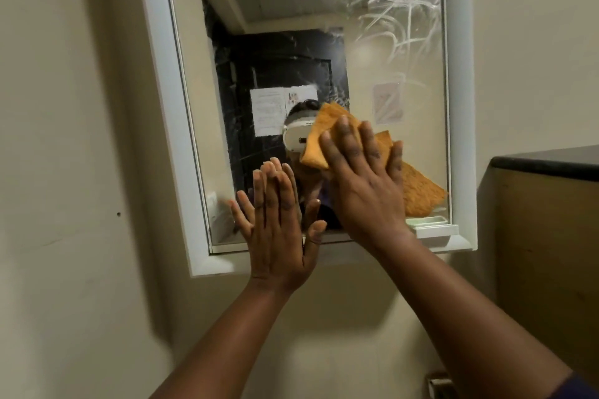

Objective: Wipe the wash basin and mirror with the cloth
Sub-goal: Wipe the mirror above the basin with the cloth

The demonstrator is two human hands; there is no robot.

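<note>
Here, largest first:
Wall: cream wall (74, 139) carries the mirror.
Mirror: the white-framed mirror (402, 52) hangs tilted, long axis near vertical; soapy streaks cover its upper right glass.
Ledge: a dark-topped ledge (547, 160) sits to the right of the mirror.
Right hand: the right hand (363, 185), fingers straight and spread, presses the cloth flat on the mirror's lower middle.
Left hand: the left hand (278, 233), fingers straight, palm flat against the mirror's bottom edge, holds nothing.
Cloth: the orange cloth (327, 136) lies on the glass, long axis slanting from upper left to the mirror's lower right corner.
</note>
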